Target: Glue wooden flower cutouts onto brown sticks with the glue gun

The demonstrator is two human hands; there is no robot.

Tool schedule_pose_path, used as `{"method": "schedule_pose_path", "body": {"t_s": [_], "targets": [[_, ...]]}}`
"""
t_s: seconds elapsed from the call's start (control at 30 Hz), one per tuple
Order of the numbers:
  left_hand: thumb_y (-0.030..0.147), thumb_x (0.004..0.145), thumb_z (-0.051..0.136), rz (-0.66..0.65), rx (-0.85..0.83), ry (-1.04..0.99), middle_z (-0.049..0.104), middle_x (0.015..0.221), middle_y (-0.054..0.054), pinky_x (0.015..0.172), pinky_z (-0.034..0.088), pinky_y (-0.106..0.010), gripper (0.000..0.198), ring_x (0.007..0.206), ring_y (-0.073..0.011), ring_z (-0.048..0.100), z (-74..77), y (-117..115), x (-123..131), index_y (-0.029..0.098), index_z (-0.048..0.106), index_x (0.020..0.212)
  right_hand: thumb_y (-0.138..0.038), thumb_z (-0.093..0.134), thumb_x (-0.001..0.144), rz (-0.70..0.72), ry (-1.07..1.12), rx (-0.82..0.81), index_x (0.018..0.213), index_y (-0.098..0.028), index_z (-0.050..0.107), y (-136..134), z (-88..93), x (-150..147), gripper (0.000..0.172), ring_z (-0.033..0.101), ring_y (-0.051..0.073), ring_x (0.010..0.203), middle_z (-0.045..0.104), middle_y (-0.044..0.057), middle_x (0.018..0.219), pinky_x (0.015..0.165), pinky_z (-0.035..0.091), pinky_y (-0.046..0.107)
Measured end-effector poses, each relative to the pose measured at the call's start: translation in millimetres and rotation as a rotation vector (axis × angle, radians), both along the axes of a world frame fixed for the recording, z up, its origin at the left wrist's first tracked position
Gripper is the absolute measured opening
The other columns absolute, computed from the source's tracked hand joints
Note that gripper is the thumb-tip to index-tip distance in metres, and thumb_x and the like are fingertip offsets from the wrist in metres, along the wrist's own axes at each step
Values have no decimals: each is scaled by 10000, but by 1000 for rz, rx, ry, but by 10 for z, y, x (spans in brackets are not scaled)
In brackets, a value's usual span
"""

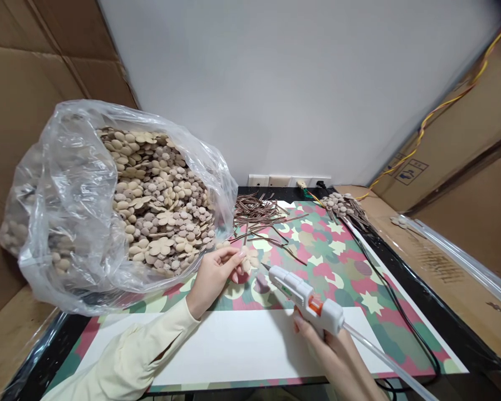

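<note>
The open bag (pixel 87 223) of wooden pieces slumps just left of the left hand (pixel 215 275), which pinches one wooden flower (pixel 247 262) in its fingertips, low over the mat (pixel 342 262). Just right of that pinch is the nozzle of the glue gun (pixel 304 298) — the right hand (pixel 338 351) is wrapped round its handle. With the nozzle this close, hot glue may well catch the fingertips — or drip onto the mat.

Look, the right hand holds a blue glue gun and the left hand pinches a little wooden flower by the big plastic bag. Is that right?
Not quite. The glue gun is white with an orange trigger, not blue, as the head view shows. The rest holds: the right hand holds it, and the left hand pinches a little wooden flower by the big plastic bag.
</note>
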State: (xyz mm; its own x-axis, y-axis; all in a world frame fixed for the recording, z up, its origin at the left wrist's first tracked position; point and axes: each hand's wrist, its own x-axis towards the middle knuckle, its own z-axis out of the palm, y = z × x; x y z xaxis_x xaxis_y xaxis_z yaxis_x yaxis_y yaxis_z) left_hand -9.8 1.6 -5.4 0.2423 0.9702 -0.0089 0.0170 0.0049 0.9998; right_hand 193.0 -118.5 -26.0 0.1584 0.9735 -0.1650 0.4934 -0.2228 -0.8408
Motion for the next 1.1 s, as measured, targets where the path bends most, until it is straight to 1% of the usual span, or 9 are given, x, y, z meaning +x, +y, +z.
{"method": "schedule_pose_path", "body": {"t_s": [0.13,0.27,0.4,0.53,0.67,0.77,0.9,1.0,1.1], "targets": [[344,781,587,-1,14,-11,586,578,5,495,424,-187,222,517,-98,512,29,-14,-20,130,627,738,-500,460,812,-79,-37,77,799,-198,593,-113,31,211,331,594,203,736,634,38,771,598,478,237],[365,776,585,-12,17,13,615,608,-11,493,428,-200,240,531,-112,536,20,-20,-11,133,631,737,-473,414,834,-48,-321,272,850,-224,567,-88,94,617,293,584,215,723,623,55,809,596,475,280],[373,772,588,-16,3,8,640,641,-28,489,428,-198,252,551,-118,558,9,-14,-7,126,633,757,-456,434,821,28,-521,335,853,-215,532,233,60,1201,262,560,243,754,577,101,832,645,455,333],[369,750,611,5,-36,-3,641,641,-28,462,417,-194,274,523,-108,538,-1,-1,-20,113,642,842,-519,383,827,155,-870,363,787,-189,467,603,-100,1712,343,524,245,726,521,117,801,660,437,373],[359,738,626,14,-66,-14,635,637,-25,461,419,-195,309,530,-112,540,-18,8,-30,104,639,911,-588,349,813,137,-967,338,807,-160,480,809,-219,1962,447,529,257,722,541,141,798,661,447,389],[353,738,628,13,-66,-11,631,635,-23,460,416,-191,300,538,-112,543,-37,15,-34,104,639,904,-620,442,740,156,-928,226,945,-103,526,865,-139,2066,562,574,298,810,588,201,916,697,473,404],[353,745,616,-4,-63,-16,639,650,-27,466,423,-197,290,549,-120,558,-52,20,-32,111,639,904,-581,574,664,350,-918,169,1023,-135,580,937,259,1978,572,540,358,1020,591,201,1081,817,455,448],[352,734,626,9,-66,-7,640,640,-23,464,422,-198,283,546,-122,559,-33,13,-22,116,645,888,-380,399,864,500,-820,309,1122,-210,552,1096,586,1537,345,537,266,1039,556,135,1165,832,447,389],[354,721,637,29,-65,7,647,635,-18,458,421,-194,277,541,-122,562,3,1,-20,123,653,874,-189,323,898,799,-671,391,1112,-224,563,1378,698,966,323,550,198,988,563,96,1124,801,448,318]]}}
